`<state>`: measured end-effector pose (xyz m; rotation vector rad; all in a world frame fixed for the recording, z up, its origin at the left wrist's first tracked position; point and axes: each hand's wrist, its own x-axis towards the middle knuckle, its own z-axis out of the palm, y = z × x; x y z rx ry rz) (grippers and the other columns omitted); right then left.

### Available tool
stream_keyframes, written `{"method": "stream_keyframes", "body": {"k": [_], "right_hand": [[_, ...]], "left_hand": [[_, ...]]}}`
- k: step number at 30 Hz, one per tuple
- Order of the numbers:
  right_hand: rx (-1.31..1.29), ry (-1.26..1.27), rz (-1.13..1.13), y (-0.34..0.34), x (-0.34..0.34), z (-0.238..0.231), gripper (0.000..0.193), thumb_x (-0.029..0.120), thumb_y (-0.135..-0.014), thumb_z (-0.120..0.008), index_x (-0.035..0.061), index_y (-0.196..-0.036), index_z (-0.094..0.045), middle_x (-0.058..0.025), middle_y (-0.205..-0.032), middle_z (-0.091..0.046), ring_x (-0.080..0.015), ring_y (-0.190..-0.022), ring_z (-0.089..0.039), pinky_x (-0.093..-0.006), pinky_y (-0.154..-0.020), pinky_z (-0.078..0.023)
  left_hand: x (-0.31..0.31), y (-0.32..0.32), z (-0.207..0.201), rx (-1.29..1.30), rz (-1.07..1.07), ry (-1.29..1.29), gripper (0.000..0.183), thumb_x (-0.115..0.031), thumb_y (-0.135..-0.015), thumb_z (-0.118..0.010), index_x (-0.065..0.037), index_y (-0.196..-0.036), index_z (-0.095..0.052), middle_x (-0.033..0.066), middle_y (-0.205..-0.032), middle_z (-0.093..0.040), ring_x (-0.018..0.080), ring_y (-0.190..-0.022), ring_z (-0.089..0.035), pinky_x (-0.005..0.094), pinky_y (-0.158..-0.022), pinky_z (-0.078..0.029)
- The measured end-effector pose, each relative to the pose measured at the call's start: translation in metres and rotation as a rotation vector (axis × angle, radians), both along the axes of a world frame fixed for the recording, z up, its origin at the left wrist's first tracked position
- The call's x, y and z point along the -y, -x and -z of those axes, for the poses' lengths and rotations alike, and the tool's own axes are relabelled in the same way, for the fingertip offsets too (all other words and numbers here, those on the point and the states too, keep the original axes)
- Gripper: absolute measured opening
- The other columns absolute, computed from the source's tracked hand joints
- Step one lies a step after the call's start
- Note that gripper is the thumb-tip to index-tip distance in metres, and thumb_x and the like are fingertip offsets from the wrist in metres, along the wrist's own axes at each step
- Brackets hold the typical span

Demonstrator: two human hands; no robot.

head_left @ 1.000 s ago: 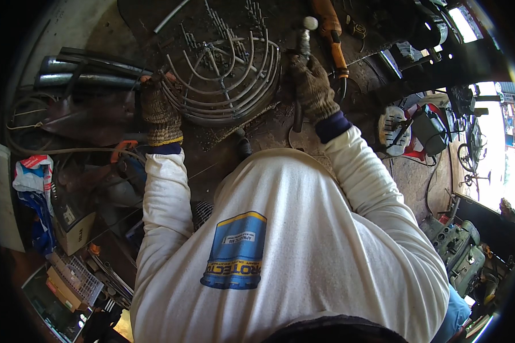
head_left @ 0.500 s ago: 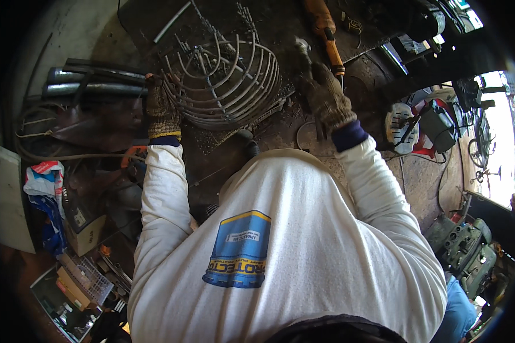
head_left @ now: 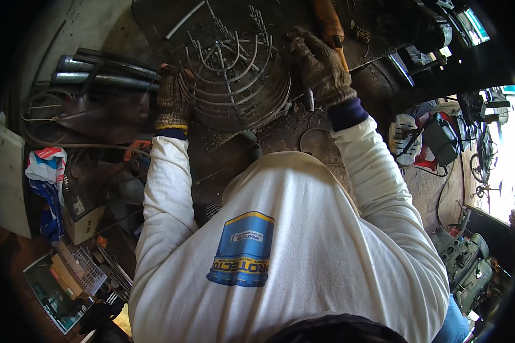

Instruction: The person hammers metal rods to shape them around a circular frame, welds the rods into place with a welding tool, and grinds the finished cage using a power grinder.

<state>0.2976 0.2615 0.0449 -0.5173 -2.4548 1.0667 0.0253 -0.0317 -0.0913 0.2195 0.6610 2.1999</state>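
A dome-shaped cage of curved metal rods (head_left: 232, 94) rests on the dark work surface in front of me. My left hand (head_left: 171, 94), in a brown knitted glove, is closed on the cage's left edge. To the right of the cage is my right hand (head_left: 323, 68), gloved the same way, its fingers curled and partly smeared by motion. A pale metal end (head_left: 309, 100) shows below its palm, seemingly part of a tool in the grip; its kind is not clear. Close by that hand lies an orange power tool (head_left: 330, 26).
Metal pipes (head_left: 74, 77) lie left of the cage, with a dark brown sheet (head_left: 106, 117) below them. A thin rod (head_left: 184, 20) lies at the far side. To the right are a red and grey machine (head_left: 440, 137) and a greenish metal machine part (head_left: 463, 263).
My right hand has shifted slightly left and upward, and the light-coloured tool end beyond its fingers no longer shows. My left hand stays on the cage; the whole view has shifted slightly.
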Motion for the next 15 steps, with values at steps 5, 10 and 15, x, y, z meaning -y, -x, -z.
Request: {"method": "stream_keyframes", "body": {"k": [5, 10, 15], "right_hand": [[-0.344, -0.053, -0.221, 0.018, -0.023, 0.044, 0.052, 0.046, -0.102, -0.052, 0.0034, -0.129, -0.062, -0.0075, -0.121, -0.067, -0.0161, -0.111, -0.061, -0.0295, -0.098, -0.046], [-0.073, 0.783, -0.020, 0.022, -0.002, -0.012, 0.048, 0.048, -0.101, -0.053, 0.0052, -0.117, -0.067, -0.0009, -0.103, -0.068, -0.0115, -0.093, -0.061, -0.0273, -0.086, -0.048], [0.006, 0.694, 0.058, 0.017, 0.009, -0.016, 0.048, 0.048, -0.101, -0.053, 0.0048, -0.112, -0.069, -0.0009, -0.097, -0.069, -0.0116, -0.090, -0.061, -0.0277, -0.085, -0.048]], "left_hand": [[-0.023, -0.036, -0.044, 0.005, -0.192, 0.430, 0.040, -0.049, -0.099, -0.055, -0.012, -0.109, -0.066, 0.0048, -0.098, -0.068, 0.0166, -0.085, -0.064, 0.0319, -0.072, -0.052], [-0.023, -0.051, -0.057, -0.025, -0.218, 0.521, 0.038, -0.051, -0.096, -0.060, -0.015, -0.103, -0.069, 0.0007, -0.088, -0.070, 0.0129, -0.074, -0.066, 0.0270, -0.062, -0.053], [-0.020, -0.053, -0.061, -0.035, -0.188, 0.474, 0.036, -0.044, -0.099, -0.057, -0.010, -0.108, -0.067, 0.0027, -0.096, -0.070, 0.0136, -0.083, -0.066, 0.0267, -0.072, -0.054]]}}
